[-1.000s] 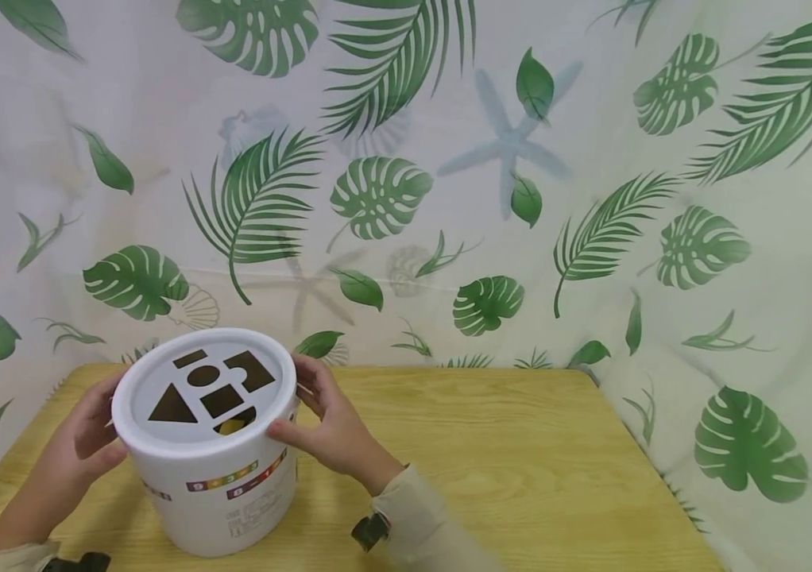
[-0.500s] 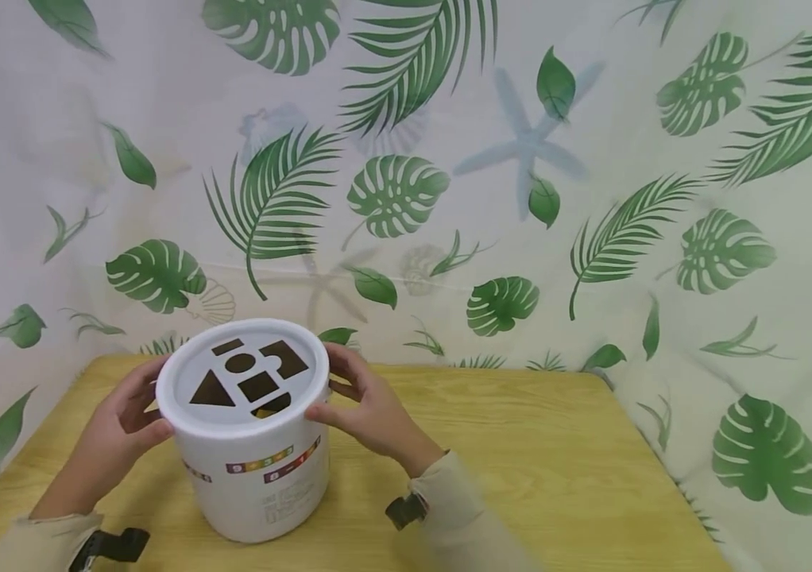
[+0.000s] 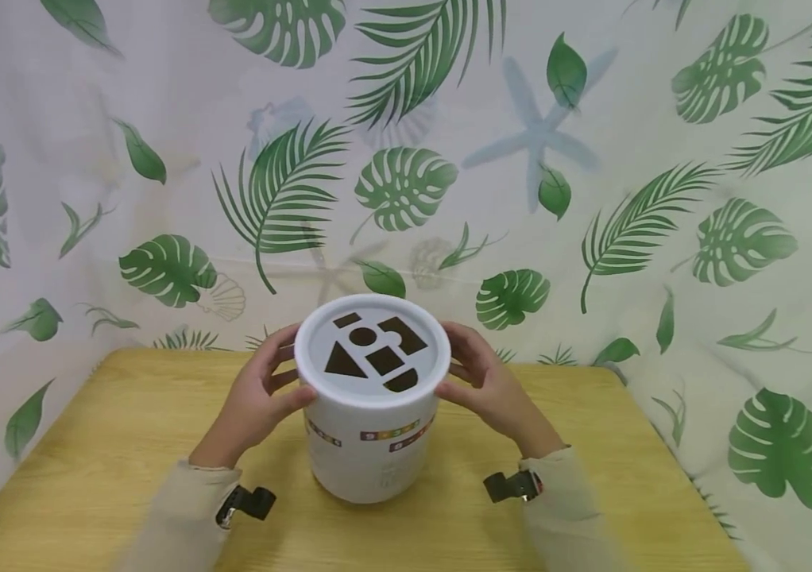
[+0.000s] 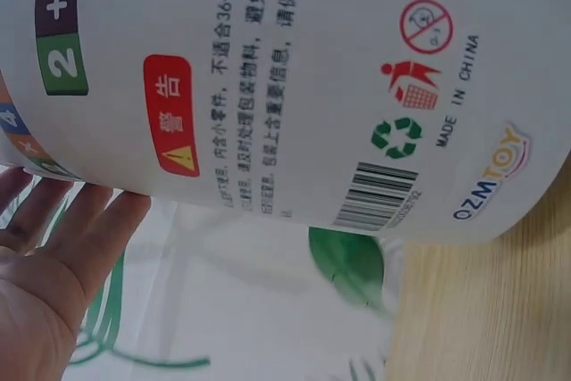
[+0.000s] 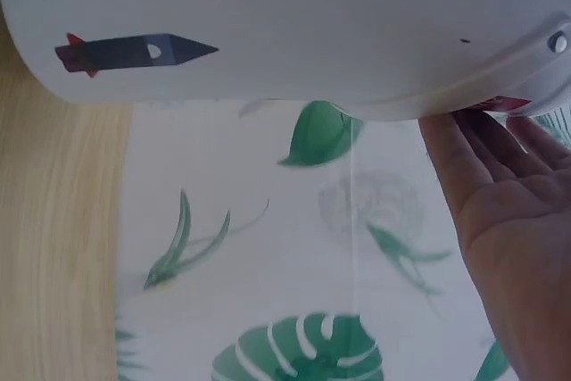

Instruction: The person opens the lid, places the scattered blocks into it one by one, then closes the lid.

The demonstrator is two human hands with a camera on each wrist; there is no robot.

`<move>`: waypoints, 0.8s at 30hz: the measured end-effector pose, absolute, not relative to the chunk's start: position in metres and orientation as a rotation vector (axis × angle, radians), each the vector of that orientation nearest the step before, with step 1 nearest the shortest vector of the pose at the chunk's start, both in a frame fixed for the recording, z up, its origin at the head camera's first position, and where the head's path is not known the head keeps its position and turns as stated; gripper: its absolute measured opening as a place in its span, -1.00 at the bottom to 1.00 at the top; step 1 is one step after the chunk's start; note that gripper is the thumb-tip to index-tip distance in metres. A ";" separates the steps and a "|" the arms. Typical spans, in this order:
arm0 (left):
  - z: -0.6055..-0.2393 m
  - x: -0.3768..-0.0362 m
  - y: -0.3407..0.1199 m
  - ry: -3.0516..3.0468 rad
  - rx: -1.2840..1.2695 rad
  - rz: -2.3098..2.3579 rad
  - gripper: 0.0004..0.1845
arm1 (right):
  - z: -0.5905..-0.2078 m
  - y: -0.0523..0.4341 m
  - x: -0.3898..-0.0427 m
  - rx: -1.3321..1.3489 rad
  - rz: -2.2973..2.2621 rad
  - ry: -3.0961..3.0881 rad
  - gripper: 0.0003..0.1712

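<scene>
A white plastic bucket (image 3: 370, 445) stands upright near the middle of the wooden table (image 3: 91, 445). Its white lid (image 3: 373, 353) has several cut-out shape holes: triangle, circle, squares, half-round. My left hand (image 3: 263, 389) grips the bucket's left side just under the lid, thumb at the front. My right hand (image 3: 481, 385) grips the right side the same way. In the left wrist view the bucket (image 4: 294, 78) shows warning print and a barcode, with my left hand (image 4: 53, 265) against its wall. The right wrist view has the bucket (image 5: 268, 24) above my right hand (image 5: 508, 211).
A leaf-printed curtain (image 3: 592, 159) hangs behind the table and along its right side. The table's right edge (image 3: 670, 469) runs close to the curtain. Black camera mounts sit on both wrists (image 3: 245, 503) (image 3: 513, 485). Bare tabletop lies left and right of the bucket.
The bucket, held by both hands, has moved from the table's left side to its middle. Both hands kept their hold at the lid's sides.
</scene>
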State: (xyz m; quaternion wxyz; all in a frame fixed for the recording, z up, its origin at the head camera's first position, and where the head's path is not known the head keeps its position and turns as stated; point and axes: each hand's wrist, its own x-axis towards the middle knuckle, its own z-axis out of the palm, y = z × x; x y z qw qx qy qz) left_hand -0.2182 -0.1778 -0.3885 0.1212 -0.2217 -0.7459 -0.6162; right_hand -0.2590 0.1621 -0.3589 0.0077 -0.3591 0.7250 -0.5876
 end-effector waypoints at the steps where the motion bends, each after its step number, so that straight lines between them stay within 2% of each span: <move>1: -0.388 -0.220 -0.171 -2.174 -0.665 -1.814 -0.10 | -0.359 0.170 -0.258 -1.109 -1.835 2.277 -0.12; 6: -0.390 -0.228 -0.144 -2.184 -0.749 -1.856 0.00 | -0.366 0.198 -0.252 -1.058 -1.836 2.319 -0.15; 15: -0.401 -0.227 -0.129 -2.217 -0.820 -1.945 0.02 | -0.382 0.219 -0.233 -1.038 -1.767 2.458 -0.15; 24: -0.406 -0.225 -0.141 -2.253 -0.861 -1.979 -0.11 | -0.396 0.223 -0.230 -1.068 -1.754 2.482 -0.17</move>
